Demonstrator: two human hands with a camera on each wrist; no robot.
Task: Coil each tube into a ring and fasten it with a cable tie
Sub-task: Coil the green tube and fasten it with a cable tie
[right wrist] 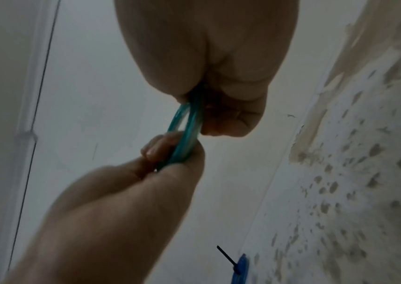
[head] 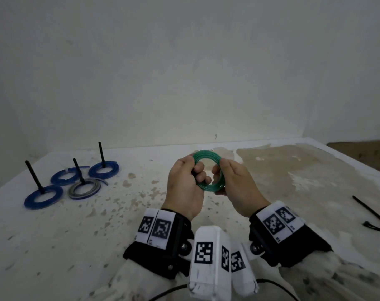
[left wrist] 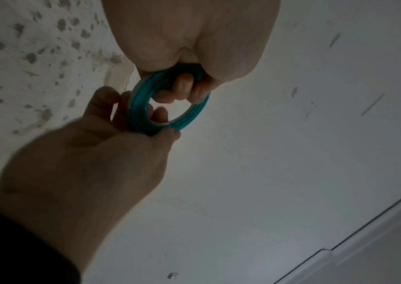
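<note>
Both hands grip one green tube (head: 208,172) coiled into a smooth glossy ring: left hand (head: 184,185) curls round its left side, right hand (head: 236,183) pinches its right.

The green tube (head: 208,173), coiled between the hands, looks like translucent, glossy plastic, its smooth strands catching light. At nine o'clock the blue rings (head: 43,196) show the same shiny plastic, and one grey ring (head: 84,188) looks duller. Their upright cable ties (head: 34,176) are matt black plastic, as is the loose cable tie (head: 372,216) at three o'clock. The counter (head: 293,170) is matt white, rough-looking, its coat flaked and stained brown. The wall (head: 184,72) behind is flat, chalky white. The wrist bands (head: 158,255) look like black cloth with white paper-like tags.
</note>
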